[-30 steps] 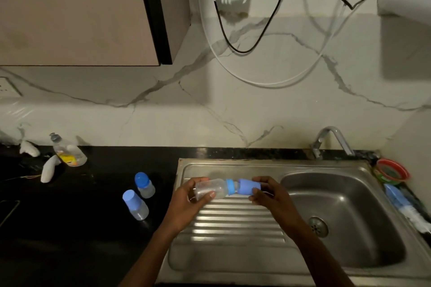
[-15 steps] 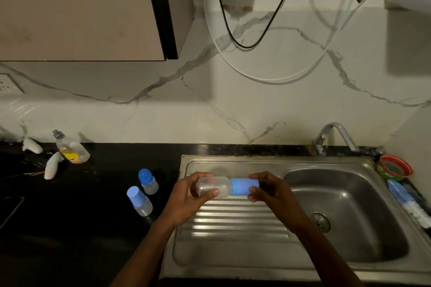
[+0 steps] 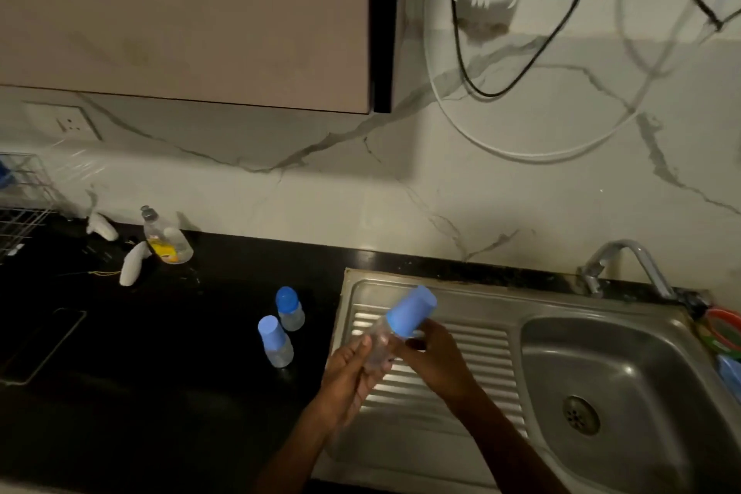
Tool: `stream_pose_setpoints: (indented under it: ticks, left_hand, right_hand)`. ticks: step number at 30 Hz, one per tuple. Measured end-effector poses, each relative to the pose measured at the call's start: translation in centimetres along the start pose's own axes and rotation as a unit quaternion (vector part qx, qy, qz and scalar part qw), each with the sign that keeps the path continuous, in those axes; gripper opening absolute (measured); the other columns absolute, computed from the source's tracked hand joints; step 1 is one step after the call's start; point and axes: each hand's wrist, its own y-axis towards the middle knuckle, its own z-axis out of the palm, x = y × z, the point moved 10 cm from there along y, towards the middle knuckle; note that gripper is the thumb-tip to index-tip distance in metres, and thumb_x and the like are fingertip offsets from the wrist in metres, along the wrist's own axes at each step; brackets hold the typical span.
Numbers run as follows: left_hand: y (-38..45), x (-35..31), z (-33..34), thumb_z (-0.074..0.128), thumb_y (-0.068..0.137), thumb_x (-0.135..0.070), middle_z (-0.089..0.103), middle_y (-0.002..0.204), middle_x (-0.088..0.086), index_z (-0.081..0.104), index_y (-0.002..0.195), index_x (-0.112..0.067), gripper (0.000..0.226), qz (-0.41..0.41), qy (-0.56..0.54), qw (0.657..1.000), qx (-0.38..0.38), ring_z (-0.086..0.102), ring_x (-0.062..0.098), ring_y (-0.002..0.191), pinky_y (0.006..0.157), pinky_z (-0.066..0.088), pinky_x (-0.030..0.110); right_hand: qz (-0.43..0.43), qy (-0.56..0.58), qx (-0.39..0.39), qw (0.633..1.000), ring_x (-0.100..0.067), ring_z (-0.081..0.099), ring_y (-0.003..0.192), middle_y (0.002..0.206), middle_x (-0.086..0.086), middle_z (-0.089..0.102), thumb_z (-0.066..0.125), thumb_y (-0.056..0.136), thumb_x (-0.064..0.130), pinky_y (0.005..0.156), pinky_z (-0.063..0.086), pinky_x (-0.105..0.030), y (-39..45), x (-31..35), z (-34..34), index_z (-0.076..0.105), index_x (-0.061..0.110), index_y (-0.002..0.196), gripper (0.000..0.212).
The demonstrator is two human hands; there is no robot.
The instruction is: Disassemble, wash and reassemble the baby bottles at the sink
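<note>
I'm standing in a home kitchen: a steel sink point(image 3: 405, 449) with ribbed drainboard and tap point(image 3: 625, 259) set into my black table point(image 3: 120, 393), marble-veined backsplash point(image 3: 361, 192), wall cabinet point(image 3: 180, 12) overhead, dish soap bottle point(image 3: 166, 239), wire rack point(image 3: 20, 205) at the left.

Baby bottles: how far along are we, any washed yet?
No washing shows yet: the tap runs no water and the sink basin looks dry. In hand: one capped bottle, tilted over the drainboard, left hand on its body, right hand below the blue cap. Left: two capped bottles stand untouched on the counter.
</note>
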Motion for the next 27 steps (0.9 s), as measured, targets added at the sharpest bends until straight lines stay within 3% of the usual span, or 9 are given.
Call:
stream_pose_setpoints:
  ticks: [2,4,7,10,13,15,18,20,27]
  left_hand:
    - [0.2,-0.2,-1.8,0.072,0.085,-0.055,0.076,0.095,0.02,0.069,0.106,0.009,0.068,-0.015,0.041,0.999,-0.018,0.076,0.023,0.084,0.072,0.06,0.028]
    - [0.0,-1.3,-3.2,0.067,0.091,-0.05,0.076,0.081,-0.001,0.073,0.103,-0.01,0.043,-0.011,0.136,0.99,-0.039,0.073,0.007,0.077,0.07,0.054,0.024]
    - [-1.4,-5.3,-7.6,0.073,0.093,-0.028,0.072,0.095,-0.018,0.071,0.1,-0.034,0.01,0.117,0.268,0.949,-0.121,0.069,0.0,0.091,0.078,0.052,0.017]
    - [-2.4,-8.3,-12.8,0.078,0.088,-0.019,0.065,0.101,-0.02,0.062,0.106,-0.039,0.031,0.176,0.294,0.907,-0.246,0.066,0.004,0.096,0.078,0.053,0.02]
    - [-2.0,-8.3,-17.2,0.083,0.083,-0.029,0.056,0.109,-0.019,0.056,0.109,-0.037,0.038,0.136,0.338,0.891,-0.27,0.058,-0.001,0.1,0.082,0.045,0.015]
    - [-0.6,-6.3,-20.8,0.089,0.074,-0.035,0.051,0.126,-0.016,0.054,0.128,-0.029,0.065,0.103,0.366,0.878,-0.291,0.048,0.0,0.115,0.092,0.041,0.017]
    - [1.6,-1.0,-24.1,0.092,0.067,-0.039,0.05,0.138,-0.009,0.047,0.14,-0.027,0.086,-0.024,0.346,0.91,-0.227,0.052,0.011,0.125,0.102,0.046,0.029]
    - [2.5,1.0,-25.5,0.092,0.069,-0.036,0.052,0.141,-0.008,0.048,0.142,-0.025,0.086,-0.057,0.354,0.912,-0.199,0.054,0.009,0.126,0.104,0.045,0.026]
    - [4.7,1.4,-24.4,0.077,0.088,-0.029,0.058,0.101,-0.027,0.05,0.099,-0.051,0.036,-0.069,0.405,0.907,-0.091,0.052,-0.027,0.094,0.088,0.046,0.008]
  right_hand:
    - [0.018,-0.027,0.013,0.999,-0.002,0.071,0.084,0.097,0.009,0.075,0.078,0.088,0.03,0.074,0.053,-0.021,0.6,-0.7,1.8,0.071,0.025,0.108,0.022]
    - [0.018,-0.081,0.01,0.996,0.004,0.069,0.082,0.097,0.013,0.074,0.081,0.085,0.032,0.069,0.049,-0.01,1.4,-0.8,2.5,0.07,0.026,0.108,0.026]
    - [0.005,-0.145,0.006,0.989,0.003,0.066,0.079,0.104,0.011,0.071,0.087,0.078,0.03,0.069,0.047,-0.005,3.6,-0.3,3.3,0.067,0.022,0.116,0.043]
    - [0.0,-0.172,0.024,0.985,0.002,0.063,0.084,0.107,0.009,0.066,0.086,0.08,0.024,0.07,0.042,0.0,6.9,-0.3,5.8,0.062,0.017,0.125,0.052]
    - [0.001,-0.198,0.037,0.979,-0.017,0.068,0.104,0.118,-0.002,0.069,0.083,0.084,0.02,0.08,0.042,-0.01,10.4,-1.1,9.5,0.058,0.009,0.133,0.055]
    - [-0.003,-0.235,0.048,0.971,-0.025,0.065,0.114,0.123,-0.011,0.068,0.078,0.088,0.015,0.086,0.036,-0.014,12.9,-1.8,12.4,0.059,0.003,0.131,0.048]
    - [0.0,-0.273,0.054,0.96,-0.027,0.063,0.116,0.123,-0.013,0.068,0.077,0.087,0.01,0.088,0.033,-0.016,16.1,-2.4,15.8,0.062,0.001,0.126,0.042]
    - [0.005,-0.281,0.05,0.958,-0.027,0.064,0.114,0.12,-0.011,0.068,0.077,0.086,0.008,0.088,0.036,-0.019,18.3,-2.8,17.4,0.065,0.003,0.121,0.038]
    - [0.022,-0.295,0.087,0.951,-0.028,0.06,0.122,0.129,-0.012,0.065,0.079,0.084,0.013,0.105,0.046,-0.038,23.5,-4.4,21.8,0.056,0.007,0.13,0.052]
